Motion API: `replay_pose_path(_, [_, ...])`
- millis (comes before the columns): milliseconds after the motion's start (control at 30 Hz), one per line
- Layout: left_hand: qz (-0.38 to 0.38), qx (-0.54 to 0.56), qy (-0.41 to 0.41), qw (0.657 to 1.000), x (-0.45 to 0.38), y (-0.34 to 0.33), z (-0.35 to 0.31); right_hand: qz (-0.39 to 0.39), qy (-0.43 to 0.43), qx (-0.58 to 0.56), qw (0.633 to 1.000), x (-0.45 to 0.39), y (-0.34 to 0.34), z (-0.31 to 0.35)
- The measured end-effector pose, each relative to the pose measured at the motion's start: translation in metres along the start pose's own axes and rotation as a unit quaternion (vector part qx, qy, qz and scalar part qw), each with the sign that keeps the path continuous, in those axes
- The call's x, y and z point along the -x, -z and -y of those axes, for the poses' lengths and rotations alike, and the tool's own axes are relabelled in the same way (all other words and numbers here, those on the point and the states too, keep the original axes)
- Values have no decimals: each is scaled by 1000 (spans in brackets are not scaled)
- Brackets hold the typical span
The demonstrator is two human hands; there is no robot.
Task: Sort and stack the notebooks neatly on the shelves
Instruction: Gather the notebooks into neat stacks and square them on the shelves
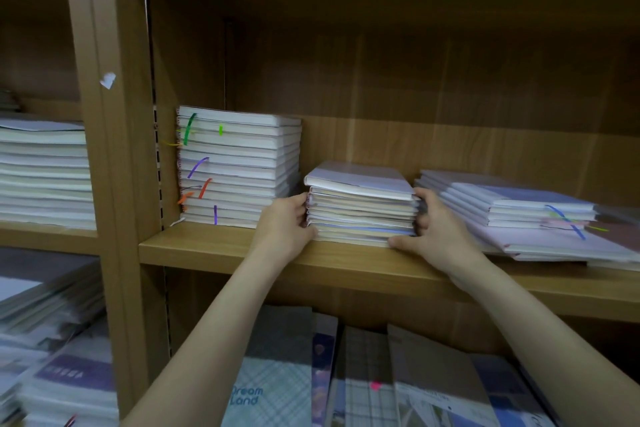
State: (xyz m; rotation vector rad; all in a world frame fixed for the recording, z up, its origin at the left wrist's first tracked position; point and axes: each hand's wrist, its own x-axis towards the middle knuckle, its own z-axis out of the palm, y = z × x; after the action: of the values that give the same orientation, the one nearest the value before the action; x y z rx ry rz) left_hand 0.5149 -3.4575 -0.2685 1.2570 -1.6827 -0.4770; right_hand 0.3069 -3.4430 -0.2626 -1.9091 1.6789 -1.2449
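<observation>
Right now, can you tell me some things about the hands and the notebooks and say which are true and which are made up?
1. Both hands press on the middle stack, the left hand on its left side, the right hand on its right. True.
2. The middle stack is the tallest on this shelf. False: the left stack stands taller.
3. Coloured ribbons hang from the left stack. True.
4. The right stack is perfectly squared up. False: its notebooks are fanned out and skewed.
5. A hand holds one notebook up in the air. False: both hands stay on the stack, which rests on the shelf.
</observation>
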Motion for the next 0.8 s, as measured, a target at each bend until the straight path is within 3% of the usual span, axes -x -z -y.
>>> replay_pose_path(300, [-59, -16, 0, 998, 6, -4, -3, -15, 16, 11, 1000, 0, 0, -1])
replay_pose_path(500, [-37, -26, 14, 999, 3, 3, -3, -11, 0, -31, 999, -2, 0, -2])
replay_pose_path(800, [-90, -60, 25, 994, -1, -2, 1, -12, 20, 65, 998, 5, 0, 9])
